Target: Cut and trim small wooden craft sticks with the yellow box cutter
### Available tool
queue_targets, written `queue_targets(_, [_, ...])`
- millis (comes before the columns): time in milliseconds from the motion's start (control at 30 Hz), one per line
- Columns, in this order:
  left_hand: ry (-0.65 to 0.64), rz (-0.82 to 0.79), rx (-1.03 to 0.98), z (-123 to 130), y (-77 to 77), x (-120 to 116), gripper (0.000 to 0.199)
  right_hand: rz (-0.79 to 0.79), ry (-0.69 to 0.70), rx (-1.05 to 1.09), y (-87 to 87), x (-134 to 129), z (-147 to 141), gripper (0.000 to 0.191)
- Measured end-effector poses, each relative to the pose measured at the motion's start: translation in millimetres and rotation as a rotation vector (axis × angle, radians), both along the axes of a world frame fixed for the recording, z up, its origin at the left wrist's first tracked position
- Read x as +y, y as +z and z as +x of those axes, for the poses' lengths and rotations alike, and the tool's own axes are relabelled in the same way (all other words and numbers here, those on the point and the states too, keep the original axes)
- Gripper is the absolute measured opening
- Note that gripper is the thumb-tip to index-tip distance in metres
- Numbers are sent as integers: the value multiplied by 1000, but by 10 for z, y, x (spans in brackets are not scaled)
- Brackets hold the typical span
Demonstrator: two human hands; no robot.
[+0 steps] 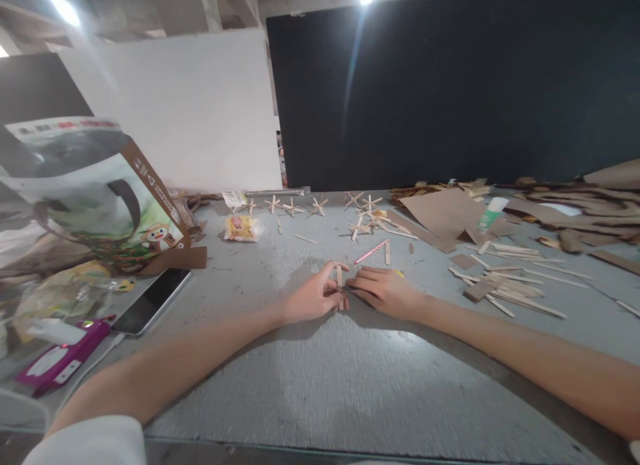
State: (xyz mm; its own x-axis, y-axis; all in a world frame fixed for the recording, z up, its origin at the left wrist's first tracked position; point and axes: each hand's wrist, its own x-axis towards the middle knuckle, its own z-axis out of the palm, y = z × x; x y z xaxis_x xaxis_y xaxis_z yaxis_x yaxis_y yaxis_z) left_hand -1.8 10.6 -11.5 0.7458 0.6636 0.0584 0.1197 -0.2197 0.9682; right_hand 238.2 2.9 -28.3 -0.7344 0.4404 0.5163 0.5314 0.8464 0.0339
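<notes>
Near the middle of the table, my left hand [313, 295] is closed around a flat wooden craft stick [339, 276], held upright between thumb and fingers. My right hand [383, 290] is right beside it, knuckles up, with fingers bent together near the stick. A thin dark tip shows by its fingertips and a small yellow bit [400, 273] behind its knuckles; what it grips is mostly hidden. Just beyond this hand lie a red-and-white patterned pen-like stick [371, 251] and a short craft stick [387, 252].
Several star-shaped stick pieces [319, 206] lie at the back, by a small yellow packet [243, 229]. On the right are loose craft sticks [525, 295], a glue stick [493, 213] and brown cardboard [440, 215]. A phone [153, 301], purple device [65, 358] and large bag [100, 205] occupy the left.
</notes>
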Motion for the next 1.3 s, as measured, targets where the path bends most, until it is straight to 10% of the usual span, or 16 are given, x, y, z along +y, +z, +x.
queue_targets(1300, [14, -4, -2, 8, 34, -36, 44, -60, 0, -17, -7, 6, 6, 32])
